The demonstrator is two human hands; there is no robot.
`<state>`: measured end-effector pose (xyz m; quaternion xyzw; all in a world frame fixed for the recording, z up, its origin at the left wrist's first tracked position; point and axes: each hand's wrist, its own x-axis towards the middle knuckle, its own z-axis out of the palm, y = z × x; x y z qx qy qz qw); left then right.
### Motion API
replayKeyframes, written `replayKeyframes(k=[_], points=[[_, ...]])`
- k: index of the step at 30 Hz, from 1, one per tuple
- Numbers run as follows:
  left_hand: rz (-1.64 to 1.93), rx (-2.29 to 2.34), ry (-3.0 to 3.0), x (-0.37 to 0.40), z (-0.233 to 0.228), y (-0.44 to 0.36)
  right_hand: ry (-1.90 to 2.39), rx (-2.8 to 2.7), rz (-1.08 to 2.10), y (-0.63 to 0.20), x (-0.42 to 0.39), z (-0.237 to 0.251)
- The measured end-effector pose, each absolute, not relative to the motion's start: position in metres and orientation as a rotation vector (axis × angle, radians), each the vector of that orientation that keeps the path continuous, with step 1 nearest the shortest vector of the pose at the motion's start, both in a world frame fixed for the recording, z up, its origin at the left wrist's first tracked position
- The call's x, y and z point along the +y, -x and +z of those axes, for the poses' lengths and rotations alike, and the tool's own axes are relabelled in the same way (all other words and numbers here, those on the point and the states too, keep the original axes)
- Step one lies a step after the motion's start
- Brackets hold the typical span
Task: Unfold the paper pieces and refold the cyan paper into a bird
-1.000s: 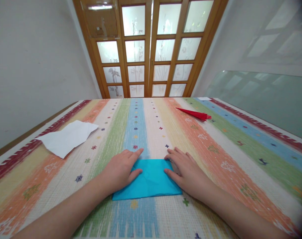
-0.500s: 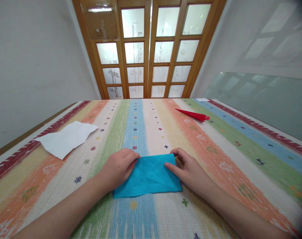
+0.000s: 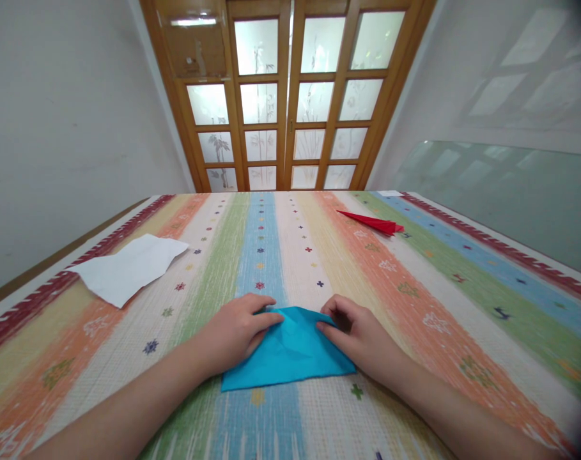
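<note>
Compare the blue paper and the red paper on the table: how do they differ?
The blue paper is a broad folded sheet near the person; the red paper is a narrow pointed shape far off to the right. The left hand and right hand both press on the blue paper; nothing touches the red paper. Both lie on the striped cloth.

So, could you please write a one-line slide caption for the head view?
Left hand and right hand pinch the far corners of blue paper on a striped tablecloth.

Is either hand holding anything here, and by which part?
Both hands, left hand and right hand, pinch the blue paper at its two far corners, folding them inward; its near edge lies on the striped cloth.
</note>
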<state>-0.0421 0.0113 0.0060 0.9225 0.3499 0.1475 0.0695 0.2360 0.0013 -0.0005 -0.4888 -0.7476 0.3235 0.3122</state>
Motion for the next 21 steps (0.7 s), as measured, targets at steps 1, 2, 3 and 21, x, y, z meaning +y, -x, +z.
replayKeyframes(k=[1,2,3,21], points=[[0.412,1.058,-2.781,0.011,0.005,0.042,1.272,-1.997,0.839,-0.236,0.0,0.0],[0.389,1.064,-2.782,0.011,0.005,0.042,1.248,-2.025,0.824,-0.236,-0.001,0.0],[0.374,1.073,-2.779,0.011,0.004,0.041,1.216,-2.061,0.811,-0.236,-0.003,0.001],[0.344,1.103,-2.73,0.009,0.007,0.04,0.765,-2.614,0.81,-0.23,-0.02,0.026]])
